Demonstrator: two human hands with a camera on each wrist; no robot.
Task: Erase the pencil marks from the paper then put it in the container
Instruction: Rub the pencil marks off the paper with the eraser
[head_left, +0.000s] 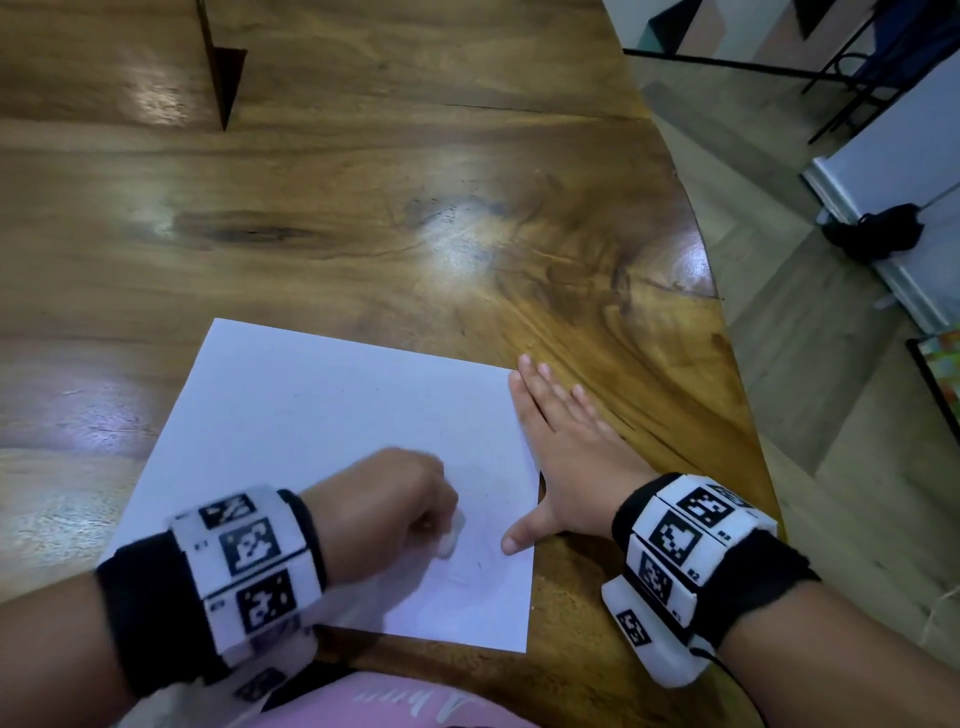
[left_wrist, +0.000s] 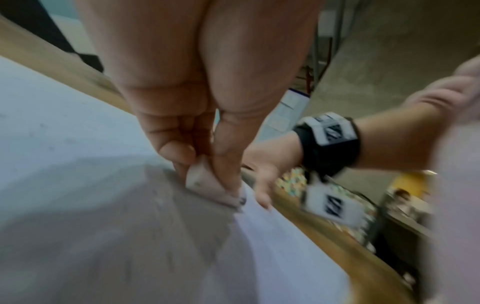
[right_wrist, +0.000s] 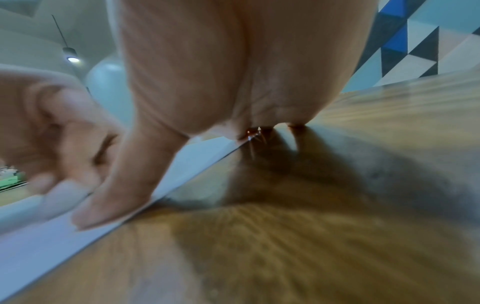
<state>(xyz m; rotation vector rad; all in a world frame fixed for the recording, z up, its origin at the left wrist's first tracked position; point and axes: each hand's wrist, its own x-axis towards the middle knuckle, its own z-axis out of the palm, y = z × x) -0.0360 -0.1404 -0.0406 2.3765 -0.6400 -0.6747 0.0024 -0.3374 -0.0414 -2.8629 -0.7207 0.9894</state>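
Note:
A white sheet of paper lies on the wooden table near its front edge. My left hand pinches a small white eraser between thumb and fingers and holds its tip on the paper's lower right part; in the left wrist view the eraser sits blurred against the sheet. Faint pencil marks show beside it. My right hand lies flat with fingers straight across the paper's right edge, its thumb on the sheet. No container is in view.
The table's curved right edge runs close to my right hand, with floor beyond it. A dark triangular object stands at the far left of the table. Bare wood stretches beyond the paper.

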